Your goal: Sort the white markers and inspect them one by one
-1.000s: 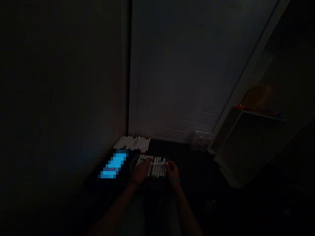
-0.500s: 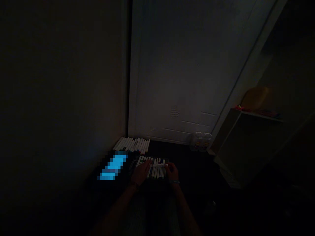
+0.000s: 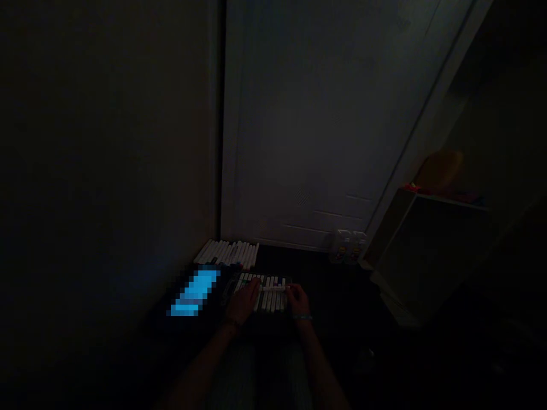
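We have one white marker [image 3: 273, 288] lying crosswise, left to right, over the near marker row [image 3: 270, 302] on the dark desk [image 3: 325, 290]; can't tell if it touches the row. Right hand [image 3: 299, 300]: fingers look pinched on its right end. Left hand [image 3: 243, 302]: fingers close together at its left end; too dark for us to tell if they grip. We judge it light, stiff, probably smooth plastic, so it may roll or slip; we'd hold it mid-barrel or at both ends, no hard squeeze needed. Shape is a slim straight stick. Row pieces match it, white, side by side, some with green or blue bits. Far left, a second marker row [image 3: 228, 253] fans slightly. Far right, two clear-looking bottles [image 3: 349, 249] stand by a flat, pale panel [image 3: 294, 131].
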Available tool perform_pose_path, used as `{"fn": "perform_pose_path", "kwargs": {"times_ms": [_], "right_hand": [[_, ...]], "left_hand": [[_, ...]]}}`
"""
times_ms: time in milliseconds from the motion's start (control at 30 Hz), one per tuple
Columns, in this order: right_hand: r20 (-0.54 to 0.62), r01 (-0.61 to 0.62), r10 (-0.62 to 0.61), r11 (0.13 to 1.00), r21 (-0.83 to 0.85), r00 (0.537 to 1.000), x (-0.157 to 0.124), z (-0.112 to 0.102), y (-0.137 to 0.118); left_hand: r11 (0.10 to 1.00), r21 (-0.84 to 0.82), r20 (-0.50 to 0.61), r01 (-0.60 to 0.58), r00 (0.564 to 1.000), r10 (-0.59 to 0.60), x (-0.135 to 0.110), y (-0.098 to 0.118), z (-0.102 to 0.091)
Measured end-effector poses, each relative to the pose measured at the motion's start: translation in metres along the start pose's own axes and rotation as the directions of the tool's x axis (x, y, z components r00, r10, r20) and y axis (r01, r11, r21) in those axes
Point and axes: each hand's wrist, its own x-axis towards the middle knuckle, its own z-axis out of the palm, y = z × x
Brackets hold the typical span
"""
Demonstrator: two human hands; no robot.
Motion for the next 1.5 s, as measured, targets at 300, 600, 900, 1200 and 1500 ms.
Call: {"fn": "perform_pose_path", "kwargs": {"times_ms": [300,600,900,1200,1500], "right_hand": [[-0.021,0.020,-0.019,0.999,0.037,1.000,-0.002,-0.003,-0.012],[-0.023,0.008,-0.007,0.998,0.062,1.000,0.000,-0.004,-0.010],[-0.004,-0.009,0.009,0.998,0.070,1.000,0.000,-0.005,-0.006],[-0.070,-0.001,0.006,0.998,0.070,0.998,0.003,-0.004,-0.001],[-0.062,0.015,-0.010,0.997,0.082,0.998,0.004,-0.004,0.001]], "left_hand": [[0.999,0.025,0.018,0.028,0.999,-0.029,0.000,0.007,-0.006],[1.000,0.026,0.002,0.009,1.000,-0.009,0.000,0.004,-0.004],[1.000,-0.008,-0.020,-0.012,1.000,0.012,0.001,0.003,-0.002],[1.000,-0.021,-0.025,-0.003,1.000,0.003,0.000,0.007,-0.006],[0.998,-0.045,-0.028,-0.032,0.999,0.031,-0.001,0.010,-0.009]]}}
